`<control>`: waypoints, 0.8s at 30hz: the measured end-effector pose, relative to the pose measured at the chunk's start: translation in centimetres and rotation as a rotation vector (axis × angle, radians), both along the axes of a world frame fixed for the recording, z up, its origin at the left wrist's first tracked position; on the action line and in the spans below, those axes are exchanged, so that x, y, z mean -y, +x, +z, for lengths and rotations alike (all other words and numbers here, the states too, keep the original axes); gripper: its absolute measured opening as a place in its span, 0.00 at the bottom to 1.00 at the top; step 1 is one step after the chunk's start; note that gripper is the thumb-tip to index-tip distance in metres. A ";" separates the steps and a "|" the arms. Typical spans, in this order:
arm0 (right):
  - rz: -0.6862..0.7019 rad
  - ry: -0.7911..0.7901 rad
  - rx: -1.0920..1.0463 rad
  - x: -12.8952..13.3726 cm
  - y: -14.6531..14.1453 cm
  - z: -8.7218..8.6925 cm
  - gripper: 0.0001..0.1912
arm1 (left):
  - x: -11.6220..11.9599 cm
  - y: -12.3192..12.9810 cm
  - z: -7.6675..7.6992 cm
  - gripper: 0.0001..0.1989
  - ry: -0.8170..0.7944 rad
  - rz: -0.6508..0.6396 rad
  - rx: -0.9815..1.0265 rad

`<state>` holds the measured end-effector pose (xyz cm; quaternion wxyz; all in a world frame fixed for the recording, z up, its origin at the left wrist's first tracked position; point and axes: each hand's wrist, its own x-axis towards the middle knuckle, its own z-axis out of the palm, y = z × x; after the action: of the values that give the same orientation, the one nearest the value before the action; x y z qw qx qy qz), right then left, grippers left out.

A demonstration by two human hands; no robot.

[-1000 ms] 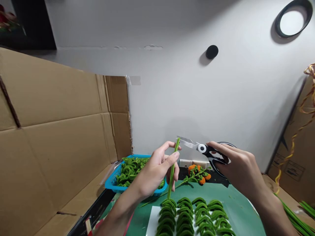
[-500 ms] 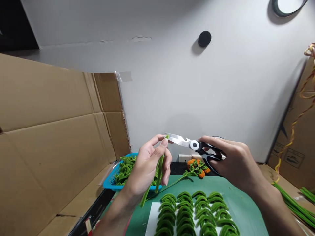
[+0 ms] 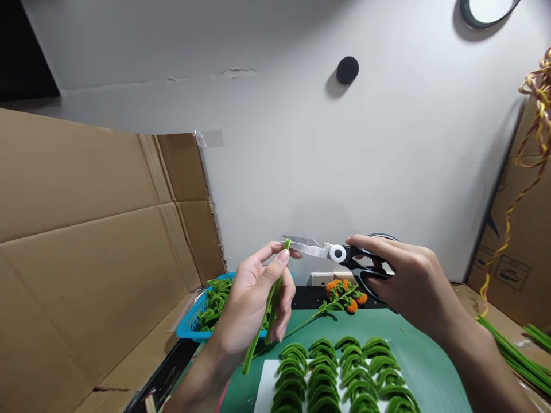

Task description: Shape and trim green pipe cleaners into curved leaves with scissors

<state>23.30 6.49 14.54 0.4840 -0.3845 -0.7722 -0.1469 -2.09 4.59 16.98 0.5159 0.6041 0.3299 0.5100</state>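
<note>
Between the thumb and fingers of my left hand (image 3: pixel 256 295) are green fuzzy pipe cleaners (image 3: pixel 251 351), folded or doubled, with a short tip poking up above the thumb. My right hand (image 3: pixel 413 272) grips the black handles of kitchen scissors (image 3: pixel 337 253) with a white pivot. Their silver blades point left and lie slightly apart at the pipe cleaner tip, close to my left fingertips. Below the hands, rows of curled green pipe cleaner pieces (image 3: pixel 323 373) lie on a white sheet (image 3: pixel 266 383).
A blue basket (image 3: pixel 186 331) of green curled pieces stands behind my left hand. An orange pipe cleaner flower stem (image 3: pixel 344 293) lies on the green mat (image 3: pixel 430 350). Long green stems (image 3: pixel 512 350) are at right. Cardboard (image 3: pixel 86 258) walls the left; twisted yellow cord (image 3: pixel 510 221) hangs right.
More of the pipe cleaner tip now shows above my left thumb, and the scissor blades appear further apart. Both hands stay close together while the whole view has shifted slightly.
</note>
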 end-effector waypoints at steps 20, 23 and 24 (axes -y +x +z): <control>0.112 0.014 -0.052 0.1 -0.1 -0.1 0.22 | 0.3 0.5 0.0 0.17 0.116 0.186 0.167; 0.170 0.009 -0.073 0.3 -0.5 0.0 0.19 | 0.4 0.7 -0.2 0.23 0.086 0.140 0.161; 0.183 0.014 -0.077 0.4 -0.6 0.0 0.18 | 0.5 0.8 -0.3 0.24 0.087 0.124 0.156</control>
<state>22.75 6.13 14.56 0.5274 -0.3145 -0.7839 -0.0926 -1.34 4.09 16.66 0.4808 0.5630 0.3030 0.6001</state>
